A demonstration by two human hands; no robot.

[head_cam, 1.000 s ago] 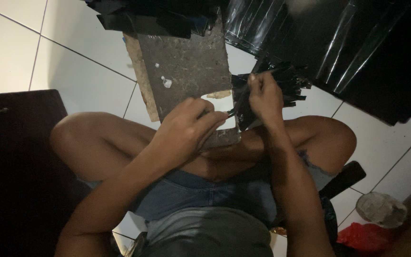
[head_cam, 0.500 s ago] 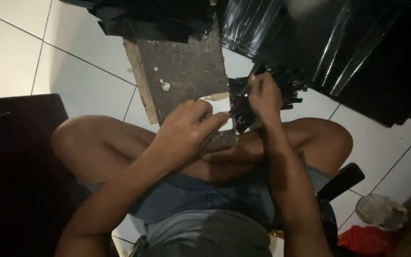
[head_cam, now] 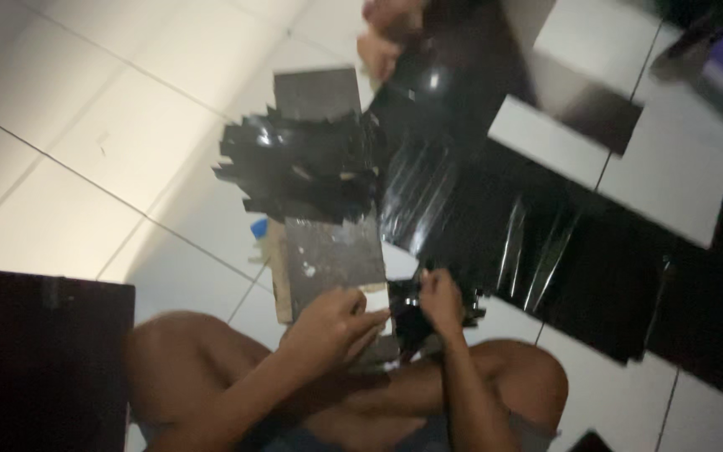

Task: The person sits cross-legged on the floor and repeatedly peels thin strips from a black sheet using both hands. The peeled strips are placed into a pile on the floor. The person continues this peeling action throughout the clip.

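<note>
Change since earlier: view had tilted up and away, so both hands sat lower in the frame and more floor, a heap of black strips and a second person's hand had come into sight at the top.
Left hand (head_cam: 332, 326): lower centre, fingers curled together and pinching a pale edge at the near end of the board, seemingly to steady it against the legs.
Right hand (head_cam: 441, 300): just right of the left hand, fingers closed around a small bundle of black strips (head_cam: 416, 311), held close over the board, probably so the pieces could be worked near the lap.
Board (head_cam: 332, 255): grey, worn slab at centre, its near end under the hands.
Heap of cut strips (head_cam: 299, 167): glossy black, upper centre, beyond the board's far end.
Black plastic sheet (head_cam: 495, 226): spread across the tiled floor (head_cam: 85, 151), centre right.
Other person's hand (head_cam: 382, 50): top centre, touching the sheet; blurred.
Dark panel (head_cam: 39, 360): lower left, beside the knee.
</note>
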